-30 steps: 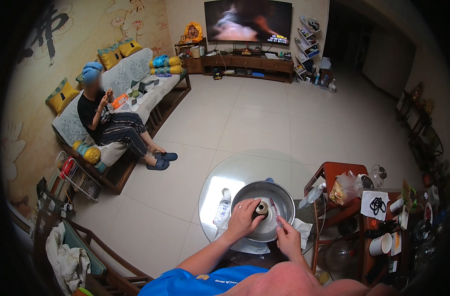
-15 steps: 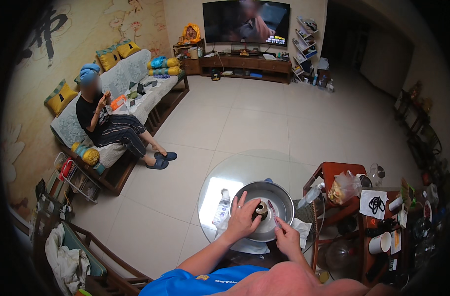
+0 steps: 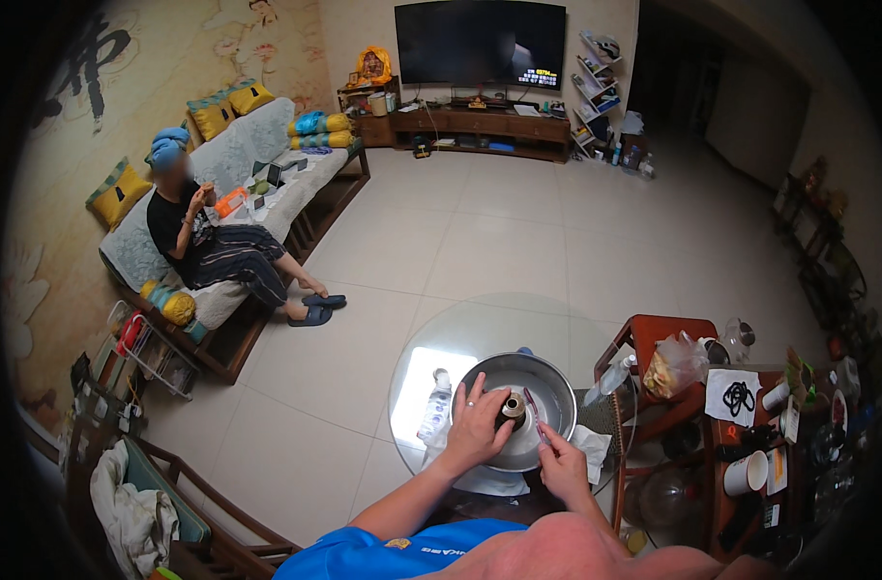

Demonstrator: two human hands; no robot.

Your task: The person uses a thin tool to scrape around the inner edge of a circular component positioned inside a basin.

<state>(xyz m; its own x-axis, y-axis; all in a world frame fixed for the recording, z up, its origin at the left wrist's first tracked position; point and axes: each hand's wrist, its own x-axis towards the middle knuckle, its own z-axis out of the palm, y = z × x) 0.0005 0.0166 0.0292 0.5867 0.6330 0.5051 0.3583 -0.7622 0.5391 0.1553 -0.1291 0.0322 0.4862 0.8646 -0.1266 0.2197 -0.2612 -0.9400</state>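
Observation:
In a large metal basin (image 3: pixel 560 398) I steady a small dark round metal piece with a shiny hollow neck (image 3: pixel 512 408). My left hand (image 3: pixel 476 425) is curled over its left side, fingers lying against it. My right hand (image 3: pixel 563 466) pinches the near end of a slim reddish toothbrush-like brush (image 3: pixel 532 408). The brush's far end reaches over the basin, just right of the metal piece; whether they touch I cannot tell. Beneath the basin are white cloths (image 3: pixel 590 450) on a round glass table (image 3: pixel 402 425).
A clear bottle (image 3: pixel 436 401) lies left of the basin. Right of it stand a red stool (image 3: pixel 644 333) bearing a plastic bag (image 3: pixel 675 362), and a crowded side table with a paper cup (image 3: pixel 745 474). Another person (image 3: pixel 185 217) sits on the far-left sofa.
The brush has shifted slightly and stands at a somewhat different angle beside the metal piece. Both hands stay almost in place. The television picture is different.

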